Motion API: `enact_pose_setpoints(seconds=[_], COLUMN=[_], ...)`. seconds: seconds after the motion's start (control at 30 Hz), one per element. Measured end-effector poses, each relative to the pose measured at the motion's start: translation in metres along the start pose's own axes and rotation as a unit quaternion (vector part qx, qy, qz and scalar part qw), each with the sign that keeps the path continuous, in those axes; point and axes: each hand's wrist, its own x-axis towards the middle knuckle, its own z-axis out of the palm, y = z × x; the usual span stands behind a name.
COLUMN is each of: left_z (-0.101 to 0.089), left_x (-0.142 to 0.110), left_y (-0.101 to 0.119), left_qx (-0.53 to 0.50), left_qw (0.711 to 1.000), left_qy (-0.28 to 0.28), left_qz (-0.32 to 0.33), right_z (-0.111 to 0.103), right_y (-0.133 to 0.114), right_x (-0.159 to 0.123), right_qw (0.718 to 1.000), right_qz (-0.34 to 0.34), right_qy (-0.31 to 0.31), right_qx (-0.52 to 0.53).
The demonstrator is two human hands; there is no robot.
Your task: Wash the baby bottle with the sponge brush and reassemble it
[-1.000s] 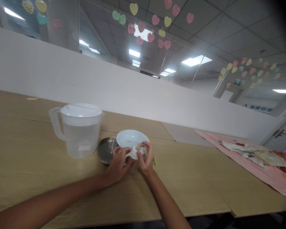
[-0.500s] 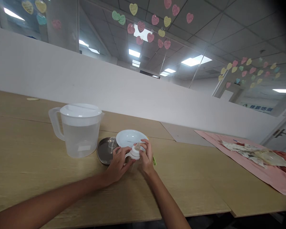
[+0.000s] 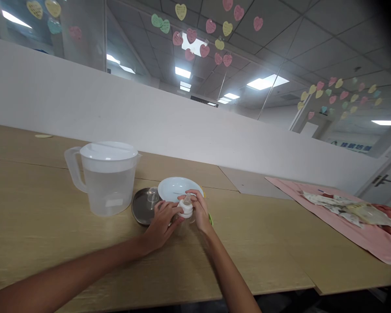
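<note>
A baby bottle point(image 3: 186, 209) with a white collar and a clear teat stands upright between my hands. My left hand point(image 3: 164, 221) is closed on its left side, fingers at the collar. From the right, my right hand point(image 3: 199, 209) curls round the collar and teat. The bottle's clear body is mostly lost between the hands. Just behind is a white bowl point(image 3: 169, 188) with something thin in it. A metal tray point(image 3: 139, 209) lies to the left, holding a clear dome-shaped cap point(image 3: 153, 194). A bit of a green object point(image 3: 210, 218) shows past my right wrist.
A lidded clear plastic jug point(image 3: 110, 187) stands left of the tray. At the right, a pink cloth point(image 3: 355, 241) carries a doll-like figure and patterned fabric point(image 3: 326, 202). A low white wall point(image 3: 150, 117) runs behind the wooden table point(image 3: 84, 269).
The bottle's collar has turned: its white side handle, seen pointing left before, is now out of sight. My right-hand fingers have shifted slightly up and around the collar.
</note>
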Motion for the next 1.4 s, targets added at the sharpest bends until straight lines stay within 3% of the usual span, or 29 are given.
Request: enact_pose_setpoints(seconds=[0.27, 0.53, 0.87, 0.97, 1.1, 1.3, 1.4], left_z=[0.003, 0.001, -0.001, -0.001, -0.001, 0.004, 0.006], left_x=[-0.001, 0.001, 0.001, 0.0, -0.001, -0.003, -0.004], left_y=[-0.003, 0.001, 0.003, 0.003, 0.002, -0.002, -0.004], left_qx=[0.02, 0.037, 0.05, 0.036, 0.014, 0.024, 0.034], left_qw=[0.999, 0.998, 0.998, 0.999, 1.0, 0.999, 0.998], left_qy=[-0.003, -0.02, -0.024, -0.015, 0.004, 0.039, 0.044], left_qz=[0.033, 0.038, 0.037, 0.032, 0.013, 0.004, 0.003], right_z=[-0.003, -0.005, -0.004, -0.002, -0.004, -0.01, -0.008], right_y=[0.009, 0.009, 0.016, 0.017, 0.019, 0.016, 0.014], right_x=[0.004, 0.005, 0.006, 0.003, -0.005, -0.016, -0.017], right_qw=[0.999, 0.999, 0.996, 0.986, 0.953, 0.877, 0.882], right_qz=[-0.011, 0.031, -0.011, -0.061, -0.153, -0.329, -0.328], right_qy=[0.031, 0.028, 0.091, 0.138, 0.193, 0.165, 0.16], right_qx=[-0.009, 0.024, -0.005, -0.066, -0.176, -0.307, -0.299])
